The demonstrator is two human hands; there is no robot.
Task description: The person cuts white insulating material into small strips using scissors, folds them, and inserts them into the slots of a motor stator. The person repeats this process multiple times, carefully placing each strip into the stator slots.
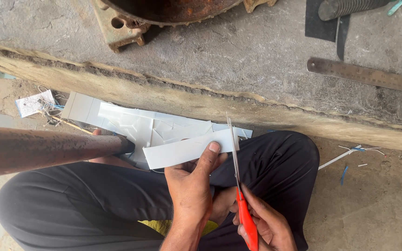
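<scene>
Scissors into a white strip, over the lap

Right hand point(268, 227) runs off the bottom edge, closed round the red scissors point(243, 204), blades pointing up, slightly apart at the strip's point(187, 151) right end. Strip lies left-right, rising rightward, pinched under the left hand's point(191, 190) thumb.

- raised concrete ledge point(257, 60): bare middle stretch, open to pass.
- ledge, far edge: rusty machine base point(131, 23) blocks the left part; dark handle point(345, 7) at the far right corner.
- ledge, right side: steel ruler point(366, 76) lies flat, low obstacle.
- floor below the ledge's near edge: white cut sheets point(131, 121) piled left of centre.
- floor, right: bare ground point(378, 200), only thin offcuts point(345, 155).
- left: dark pipe point(43, 148) crosses above the lap.
</scene>
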